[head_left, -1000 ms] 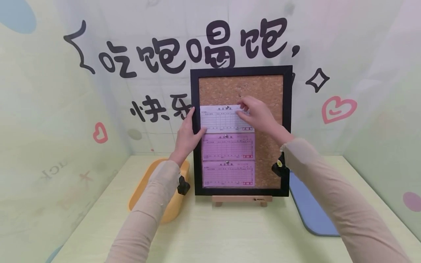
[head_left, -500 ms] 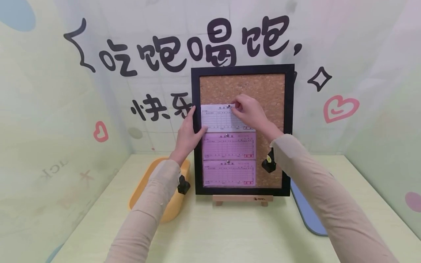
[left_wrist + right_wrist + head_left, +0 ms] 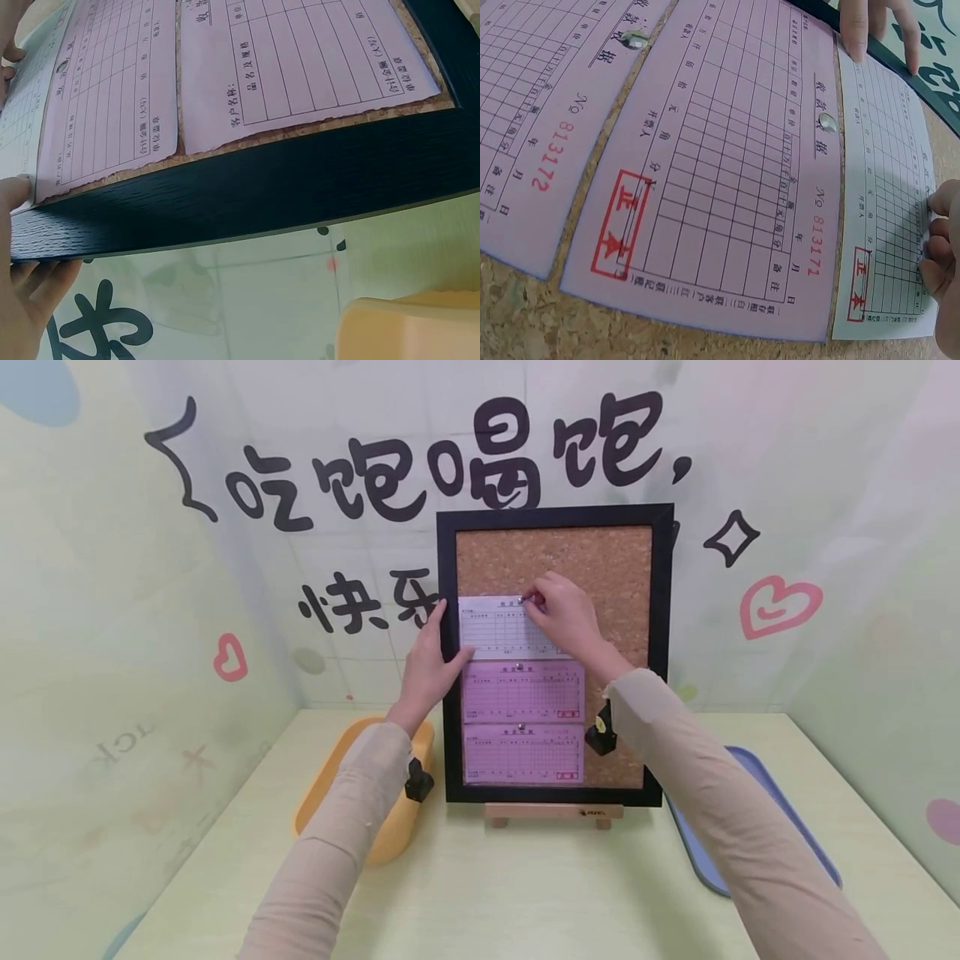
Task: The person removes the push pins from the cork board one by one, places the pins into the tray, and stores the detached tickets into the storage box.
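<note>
A black-framed corkboard (image 3: 615, 577) stands upright with a white receipt slip (image 3: 487, 631) above two pink receipt slips (image 3: 525, 691). My left hand (image 3: 431, 672) grips the board's left edge, its thumb over the white slip's edge and its fingers behind the frame in the left wrist view. With thumb and forefinger, my right hand (image 3: 562, 614) pinches a silvery thumbtack (image 3: 521, 600) at the white slip's top edge. That tack is hidden behind the fingers in the right wrist view. Silvery tacks also sit at the top of both pink slips, one of them a domed tack (image 3: 827, 122).
A small wooden easel (image 3: 553, 812) supports the board on the pale table (image 3: 525, 893). To the left is a yellow bin (image 3: 390, 835), partly behind the left forearm. On the right lies a blue tray (image 3: 703, 860), partly under the right sleeve. A printed wall sheet (image 3: 360, 677) hangs behind.
My right hand has moved left along the white slip's top edge, from its right part to the thumbtack, and now pinches it. The left hand keeps its grip on the frame.
</note>
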### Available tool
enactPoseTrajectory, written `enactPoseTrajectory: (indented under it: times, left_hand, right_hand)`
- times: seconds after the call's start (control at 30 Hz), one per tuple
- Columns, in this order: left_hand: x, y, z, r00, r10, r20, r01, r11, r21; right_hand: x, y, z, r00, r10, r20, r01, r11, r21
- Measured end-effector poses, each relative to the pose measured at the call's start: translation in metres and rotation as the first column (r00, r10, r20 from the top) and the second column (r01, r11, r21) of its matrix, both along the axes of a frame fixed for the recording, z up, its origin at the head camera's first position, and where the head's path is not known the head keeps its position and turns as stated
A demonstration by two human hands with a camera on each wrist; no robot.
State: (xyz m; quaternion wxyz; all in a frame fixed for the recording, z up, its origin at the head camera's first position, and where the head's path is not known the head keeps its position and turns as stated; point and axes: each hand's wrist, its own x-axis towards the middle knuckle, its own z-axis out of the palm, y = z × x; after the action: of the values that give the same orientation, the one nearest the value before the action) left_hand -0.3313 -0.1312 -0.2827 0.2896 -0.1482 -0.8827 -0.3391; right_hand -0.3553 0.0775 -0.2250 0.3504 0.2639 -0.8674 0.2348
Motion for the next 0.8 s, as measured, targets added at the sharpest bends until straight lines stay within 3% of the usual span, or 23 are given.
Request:
enactPoseTrajectory:
  times: [0.37, 0.8]
  left_hand:
    - [-0.0002, 0.0015, 0.0008, 1.000, 0.000, 0.013, 0.000, 1.000, 0.002]
    - [-0.0003, 0.0011, 0.0013, 0.999, 0.015, 0.032, -0.015, 1.000, 0.001]
  right_hand:
    - [0.0022, -0.0054, 0.0014, 0.998, -0.062, 0.014, 0.063, 0.997, -0.052]
    - [-0.0012, -0.0066, 0.0022, 0.994, -0.075, 0.074, 0.080, 0.995, -0.057]
